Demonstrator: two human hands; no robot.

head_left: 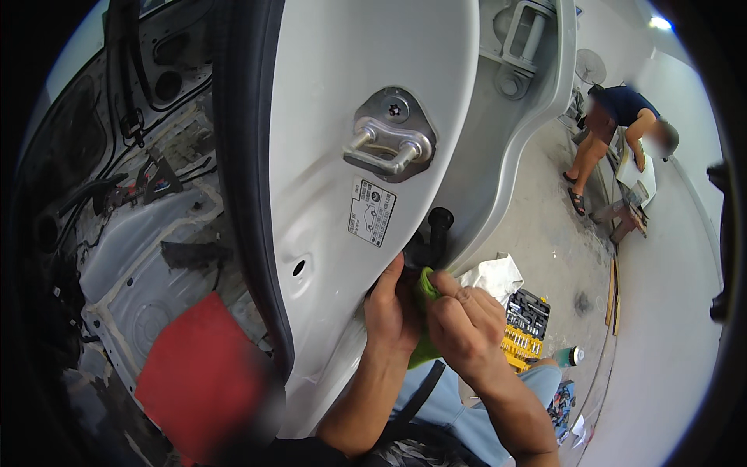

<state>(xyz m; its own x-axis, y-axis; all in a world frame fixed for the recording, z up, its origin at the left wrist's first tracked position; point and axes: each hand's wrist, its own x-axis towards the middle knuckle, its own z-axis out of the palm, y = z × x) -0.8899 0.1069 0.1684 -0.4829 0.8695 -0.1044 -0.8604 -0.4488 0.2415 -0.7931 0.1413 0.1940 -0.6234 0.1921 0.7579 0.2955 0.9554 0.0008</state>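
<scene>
Red cloth (204,373), one, lower left. Left hand (391,307): grip curled against one white pillar (327,156) beneath one black knob (437,226). Right hand (464,327): grip pinching one green rag (424,319), pressed at pillar's lower edge. Wiping apparently underway, finish unclear. Socket set (525,327), one, on floor (669,311).

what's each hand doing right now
Left hand: closed on the black part at the car body.
Right hand: closed, holding the green cloth.
</scene>
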